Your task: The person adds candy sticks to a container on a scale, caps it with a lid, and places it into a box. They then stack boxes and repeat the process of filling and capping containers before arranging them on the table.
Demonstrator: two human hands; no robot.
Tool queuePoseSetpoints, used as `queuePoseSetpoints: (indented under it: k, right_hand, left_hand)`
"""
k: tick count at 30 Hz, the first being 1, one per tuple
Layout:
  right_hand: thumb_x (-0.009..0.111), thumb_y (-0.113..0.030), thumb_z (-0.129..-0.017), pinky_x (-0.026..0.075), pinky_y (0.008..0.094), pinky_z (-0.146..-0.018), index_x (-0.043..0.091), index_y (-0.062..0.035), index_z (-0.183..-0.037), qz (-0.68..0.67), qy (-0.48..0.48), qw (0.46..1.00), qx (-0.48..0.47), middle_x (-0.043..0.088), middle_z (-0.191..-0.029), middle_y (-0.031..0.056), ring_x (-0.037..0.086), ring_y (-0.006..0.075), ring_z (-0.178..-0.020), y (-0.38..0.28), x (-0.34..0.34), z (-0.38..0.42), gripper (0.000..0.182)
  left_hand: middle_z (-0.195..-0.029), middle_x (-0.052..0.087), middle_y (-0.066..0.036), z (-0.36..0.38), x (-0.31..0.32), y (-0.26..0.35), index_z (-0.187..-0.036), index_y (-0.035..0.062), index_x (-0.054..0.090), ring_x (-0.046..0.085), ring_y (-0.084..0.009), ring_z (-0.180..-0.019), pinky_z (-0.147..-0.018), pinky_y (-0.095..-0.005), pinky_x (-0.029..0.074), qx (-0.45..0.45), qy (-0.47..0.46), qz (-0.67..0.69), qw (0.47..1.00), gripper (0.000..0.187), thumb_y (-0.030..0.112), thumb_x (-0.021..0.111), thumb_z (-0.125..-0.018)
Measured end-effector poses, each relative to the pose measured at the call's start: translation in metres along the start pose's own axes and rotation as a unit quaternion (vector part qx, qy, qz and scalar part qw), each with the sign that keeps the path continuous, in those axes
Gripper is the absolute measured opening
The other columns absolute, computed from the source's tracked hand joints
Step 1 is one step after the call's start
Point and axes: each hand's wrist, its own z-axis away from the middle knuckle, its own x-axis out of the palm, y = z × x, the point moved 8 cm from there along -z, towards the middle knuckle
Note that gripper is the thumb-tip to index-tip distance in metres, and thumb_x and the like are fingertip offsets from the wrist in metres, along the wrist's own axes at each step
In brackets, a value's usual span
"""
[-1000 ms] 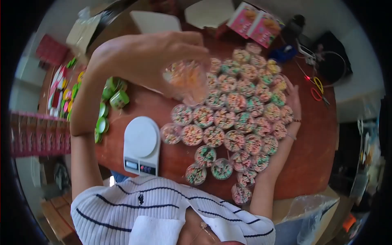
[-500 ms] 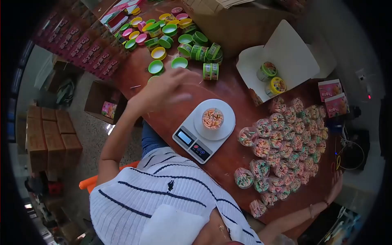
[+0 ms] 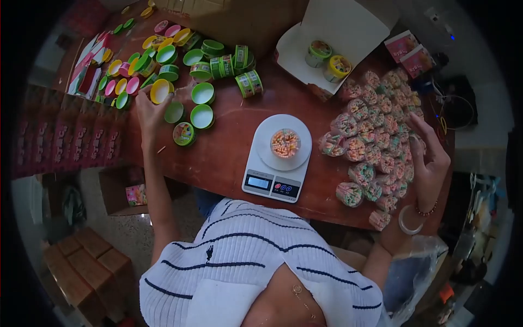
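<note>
My left hand [image 3: 152, 113] is at the lids on the left side of the table, its fingers closed on the edge of a yellow round lid [image 3: 160, 91] with a white inside. Close by lie green lids [image 3: 202, 94], one with its picture label up [image 3: 183, 133]. My right hand [image 3: 432, 150] reaches the right edge of a cluster of clear tubs [image 3: 376, 147] packed with colour-tipped sticks like cotton swabs; its fingers are curved and apart from the thumb. Between my hands, one such tub [image 3: 285, 143] stands on a white digital scale [image 3: 281, 121].
An opened white box [image 3: 297, 46] at the back holds a green-lidded and a yellow-lidded tub. Pink packets [image 3: 418, 61] stand at the back right. A large cardboard box [image 3: 229, 22] fills the back. Stacked pink cartons [image 3: 65, 131] are at the left.
My left hand has moved left to the yellow lid. My right hand has come up from the table's right edge to the tubs. The view has turned; the tub stays on the scale.
</note>
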Motion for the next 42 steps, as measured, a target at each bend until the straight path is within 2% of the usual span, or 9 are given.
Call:
queuePoseSetpoints:
  k: [4, 11, 14, 18, 19, 22, 27, 31, 42]
  right_hand:
    - [0.059, -0.007, -0.103, 0.052, 0.0308, -0.100, 0.063, 0.0013, -0.139, -0.001, -0.115, 0.992, 0.044, 0.070, -0.132, 0.0158, 0.066, 0.0207, -0.123, -0.002, 0.055, 0.015, 0.037]
    - [0.059, -0.006, -0.103, 0.053, 0.0305, -0.098, 0.064, 0.0015, -0.137, -0.008, -0.146, 0.988, 0.058, 0.072, -0.128, 0.0154, 0.069, 0.0193, -0.117, -0.005, 0.123, 0.020, 0.036]
    - [0.070, -0.007, -0.095, 0.056, 0.0323, -0.092, 0.069, -0.0035, -0.131, -0.076, -0.090, 0.989, 0.085, 0.077, -0.115, 0.0129, 0.074, 0.0204, -0.105, -0.001, 0.140, 0.026, 0.036]
    - [0.077, -0.007, -0.087, 0.056, 0.0347, -0.088, 0.069, -0.0053, -0.132, -0.068, -0.085, 0.992, 0.068, 0.075, -0.111, 0.0124, 0.073, 0.0218, -0.098, -0.012, 0.161, 0.040, 0.046]
    - [0.076, 0.001, -0.085, 0.055, 0.0321, -0.095, 0.068, -0.0041, -0.134, -0.059, -0.123, 0.987, 0.085, 0.072, -0.122, 0.0116, 0.071, 0.0200, -0.109, -0.013, 0.168, 0.045, 0.049]
    - [0.078, -0.001, -0.084, 0.056, 0.0330, -0.085, 0.075, -0.0053, -0.107, -0.050, -0.072, 0.996, 0.034, 0.070, -0.103, 0.0100, 0.069, 0.0243, -0.097, -0.022, 0.178, 0.049, 0.023]
    - [0.080, -0.002, -0.080, 0.052, 0.0381, -0.077, 0.076, -0.0048, -0.096, -0.021, -0.073, 0.996, -0.044, 0.064, -0.091, 0.0102, 0.064, 0.0275, -0.089, -0.045, 0.195, 0.044, 0.017]
    - [0.080, -0.001, -0.079, 0.053, 0.0410, -0.076, 0.072, -0.0036, -0.091, 0.030, -0.120, 0.988, -0.094, 0.062, -0.089, 0.0108, 0.061, 0.0290, -0.090, -0.063, 0.210, 0.040, 0.014]
    - [0.076, -0.006, -0.080, 0.053, 0.0441, -0.082, 0.065, -0.0019, -0.090, 0.120, -0.172, 0.963, -0.170, 0.062, -0.097, 0.0127, 0.061, 0.0313, -0.097, -0.079, 0.227, 0.035, 0.016]
  left_hand:
    - [-0.131, 0.060, -0.017, 0.050, -0.032, 0.037, -0.135, -0.0004, 0.054, 0.062, -0.0216, -0.120, -0.104, -0.0354, 0.050, -0.035, -0.122, 0.270, 0.955, 0.065, 0.016, 0.086, -0.080]
    - [-0.122, 0.064, -0.013, 0.140, -0.025, 0.108, -0.127, 0.0095, 0.061, 0.060, -0.0333, -0.114, -0.101, -0.0413, 0.052, 0.119, -0.299, 0.066, 0.945, 0.065, 0.006, 0.086, -0.068]
    - [-0.130, 0.059, -0.011, 0.177, 0.015, 0.101, -0.137, 0.0137, 0.061, 0.055, -0.0338, -0.119, -0.103, -0.0454, 0.050, 0.169, -0.370, -0.014, 0.913, 0.070, 0.008, 0.085, -0.072]
    - [-0.133, 0.056, -0.011, 0.182, 0.017, 0.109, -0.140, 0.0136, 0.060, 0.054, -0.0331, -0.120, -0.104, -0.0436, 0.049, 0.150, -0.376, -0.003, 0.914, 0.072, 0.010, 0.086, -0.073]
    - [-0.128, 0.058, -0.012, 0.177, 0.009, 0.120, -0.137, 0.0126, 0.063, 0.056, -0.0324, -0.117, -0.101, -0.0428, 0.050, 0.179, -0.330, -0.019, 0.927, 0.066, 0.010, 0.086, -0.074]
    - [-0.115, 0.063, -0.011, 0.160, 0.006, 0.144, -0.127, 0.0104, 0.068, 0.059, -0.0304, -0.108, -0.094, -0.0418, 0.052, 0.202, -0.276, 0.038, 0.939, 0.052, 0.010, 0.083, -0.078]
    - [-0.088, 0.066, -0.005, 0.142, 0.022, 0.208, -0.102, 0.0088, 0.074, 0.063, -0.0256, -0.084, -0.074, -0.0398, 0.052, 0.300, -0.255, 0.151, 0.907, 0.021, 0.005, 0.078, -0.083]
    - [-0.088, 0.067, -0.006, 0.140, 0.029, 0.224, -0.102, 0.0089, 0.074, 0.063, -0.0260, -0.083, -0.073, -0.0390, 0.052, 0.322, -0.253, 0.137, 0.902, 0.020, 0.005, 0.078, -0.082]
    - [-0.089, 0.068, -0.008, 0.143, 0.010, 0.152, -0.102, 0.0055, 0.074, 0.064, -0.0262, -0.082, -0.073, -0.0389, 0.052, 0.164, -0.254, 0.125, 0.945, 0.017, 0.004, 0.076, -0.086]
